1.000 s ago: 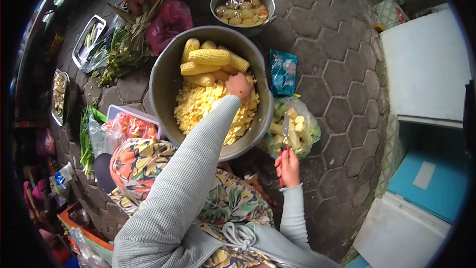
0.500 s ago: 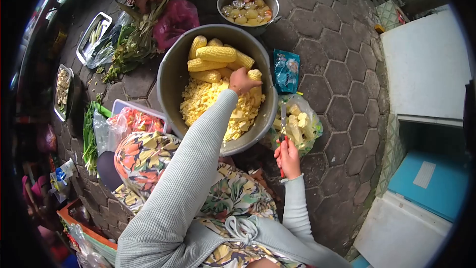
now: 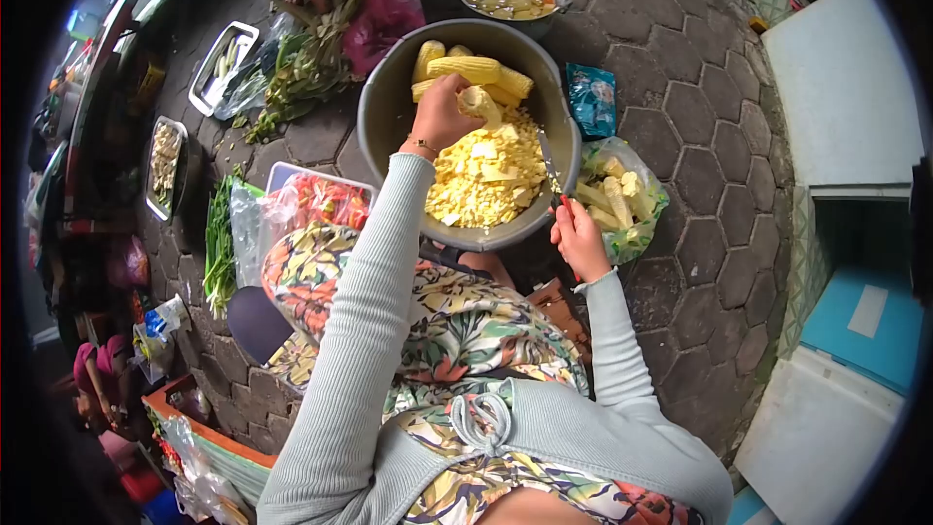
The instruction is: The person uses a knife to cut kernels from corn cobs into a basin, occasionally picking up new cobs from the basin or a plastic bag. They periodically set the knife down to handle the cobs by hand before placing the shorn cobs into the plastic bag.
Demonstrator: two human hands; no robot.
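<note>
One knife (image 3: 547,157), its handle partly hidden, is gripped by the right hand (image 3: 581,241). One cob (image 3: 480,104) is grasped by the left hand (image 3: 444,117) over kernels (image 3: 481,183) in the pot (image 3: 391,97); piled cobs (image 3: 466,68) are too overlapped to count.

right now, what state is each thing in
left hand: closed on a corn cob
right hand: closed on a knife
knife: bare blade, over basin
basin: uncovered, partly filled with corn
pot: uncovered, full
teal packet: lying on paving
pink bag: crumpled
clear bag: open, filled
</note>
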